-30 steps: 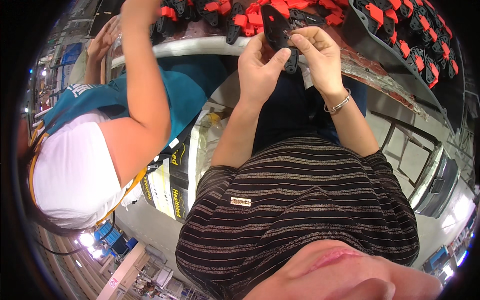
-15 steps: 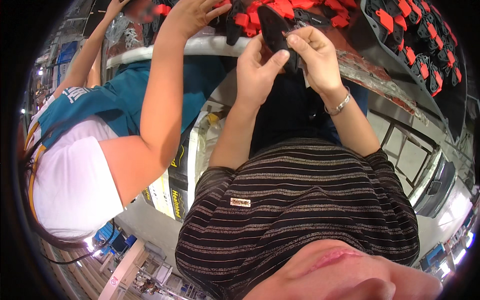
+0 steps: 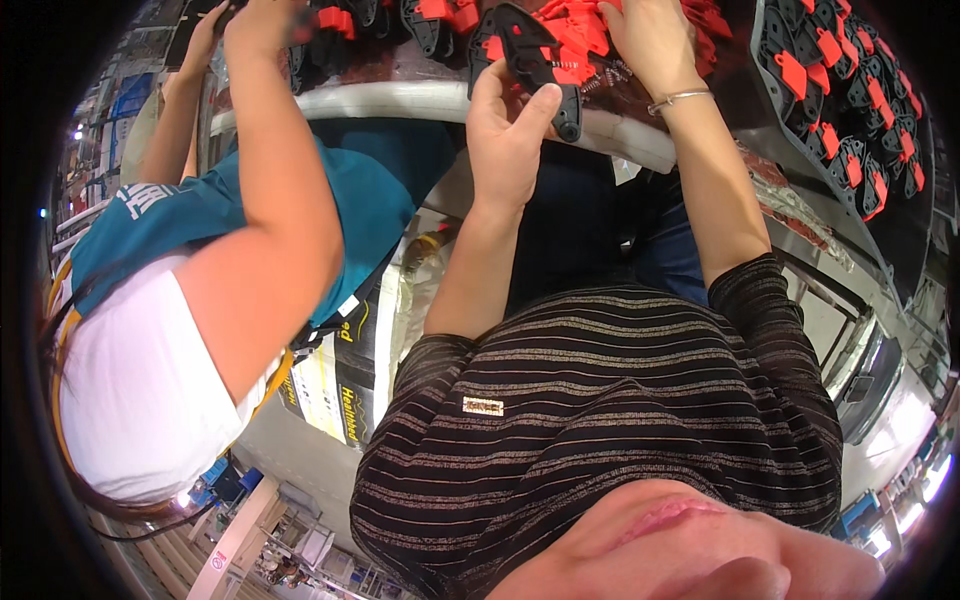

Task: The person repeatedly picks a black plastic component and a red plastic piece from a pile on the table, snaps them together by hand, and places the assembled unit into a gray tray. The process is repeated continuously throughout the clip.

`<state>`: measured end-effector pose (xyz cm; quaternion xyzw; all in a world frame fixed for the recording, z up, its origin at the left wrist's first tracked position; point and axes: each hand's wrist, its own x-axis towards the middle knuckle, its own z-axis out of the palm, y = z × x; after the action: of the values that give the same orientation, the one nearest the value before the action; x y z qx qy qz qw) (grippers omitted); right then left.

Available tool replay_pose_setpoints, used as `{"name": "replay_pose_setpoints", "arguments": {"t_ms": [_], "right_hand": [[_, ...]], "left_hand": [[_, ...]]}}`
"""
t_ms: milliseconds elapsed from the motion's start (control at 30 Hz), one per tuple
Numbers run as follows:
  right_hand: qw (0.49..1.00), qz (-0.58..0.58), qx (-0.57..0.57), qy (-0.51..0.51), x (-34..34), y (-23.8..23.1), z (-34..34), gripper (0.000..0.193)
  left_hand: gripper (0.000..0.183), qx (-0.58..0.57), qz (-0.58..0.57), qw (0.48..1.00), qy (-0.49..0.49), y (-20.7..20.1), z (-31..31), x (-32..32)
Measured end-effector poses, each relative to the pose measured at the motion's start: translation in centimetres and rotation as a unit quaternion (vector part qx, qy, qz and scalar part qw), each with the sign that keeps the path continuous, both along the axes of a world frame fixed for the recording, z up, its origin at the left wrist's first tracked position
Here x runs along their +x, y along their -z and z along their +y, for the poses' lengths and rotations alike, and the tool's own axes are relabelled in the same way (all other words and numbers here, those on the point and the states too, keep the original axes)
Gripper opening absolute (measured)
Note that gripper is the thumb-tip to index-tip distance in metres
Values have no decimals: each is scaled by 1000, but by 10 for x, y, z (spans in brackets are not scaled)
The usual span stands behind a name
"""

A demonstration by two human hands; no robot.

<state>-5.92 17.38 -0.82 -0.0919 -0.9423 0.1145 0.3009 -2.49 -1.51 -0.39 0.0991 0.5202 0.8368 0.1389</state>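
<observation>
My left hand (image 3: 508,128) grips a long black plastic part (image 3: 540,62) with small holes, held up over the table edge (image 3: 400,100). My right hand (image 3: 652,35), with a thin bracelet on its wrist, reaches further forward into a heap of red and black plastic pieces (image 3: 580,30) on the table. Its fingertips are cut off by the picture's top edge, so what they hold is hidden.
A co-worker in a teal and white top (image 3: 150,330) sits close on my left, one arm (image 3: 275,200) stretched over the same table. A dark tray (image 3: 850,110) of black and red parts stands at the right. A printed carton (image 3: 345,390) sits below the table.
My right hand has left the black part and reached forward into the red pieces. My left hand keeps the part and has lifted it. The co-worker's arm has moved further onto the table.
</observation>
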Motion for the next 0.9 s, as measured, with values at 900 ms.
{"name": "replay_pose_setpoints", "arguments": {"t_ms": [900], "right_hand": [[583,131,-773,-212,103,-3,-64,17]], "left_hand": [[23,-9,6,999,34,-12,15,43]]}}
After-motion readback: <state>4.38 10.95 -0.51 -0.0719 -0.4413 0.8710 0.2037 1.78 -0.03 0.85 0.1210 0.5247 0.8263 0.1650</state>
